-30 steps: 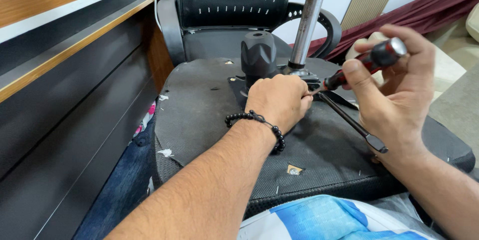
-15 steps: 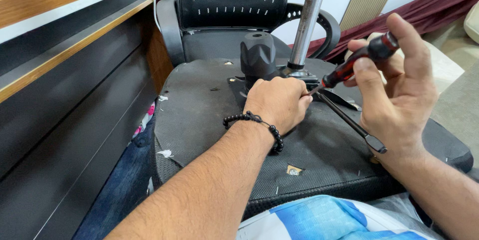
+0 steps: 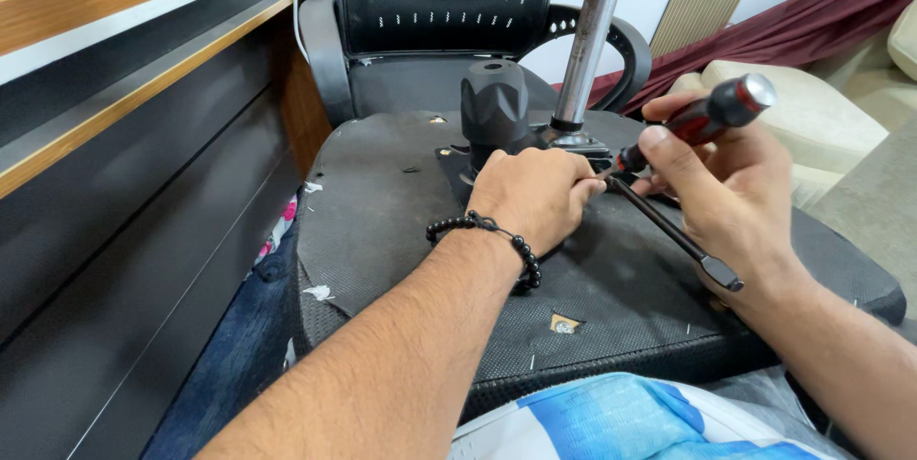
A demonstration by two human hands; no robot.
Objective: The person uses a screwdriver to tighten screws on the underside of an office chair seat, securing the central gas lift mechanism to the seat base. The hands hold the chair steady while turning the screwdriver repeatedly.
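A chair seat (image 3: 401, 231) lies upside down in front of the person, with its dark cloth underside facing up. It lies flat like this so the metal parts below the seat are easy to reach.

The right hand (image 3: 735, 192) holds a screwdriver (image 3: 697, 121) with a red and black handle. The fingers are curled around the handle and the thumb presses on its side, so the grip is firm. The handle points up and to the right, and the tip points down and left toward the metal plate (image 3: 573, 143) in the middle of the seat. The tip itself is hidden behind the left hand, so I cannot tell what it touches.

The left hand (image 3: 535, 197) rests on the seat right by that plate. Its fingers are curled in and closed near the screwdriver tip — it looks like they steady the tip or pinch a small part, but the part cannot be seen. A black bead bracelet (image 3: 487, 231) sits on this wrist.

A shiny metal pole (image 3: 590, 49) stands up from the plate, tilted a little. Just left of it stands a chunky black knob (image 3: 495, 106). A thin black lever (image 3: 678, 235) runs from the plate out under the right hand.

Behind the seat stands another black chair (image 3: 439, 1) with a mesh back. A wooden desk (image 3: 124, 59) runs along the left side — its dark front is close to the seat. A blue and white cloth (image 3: 621, 417) lies near the person's lap.
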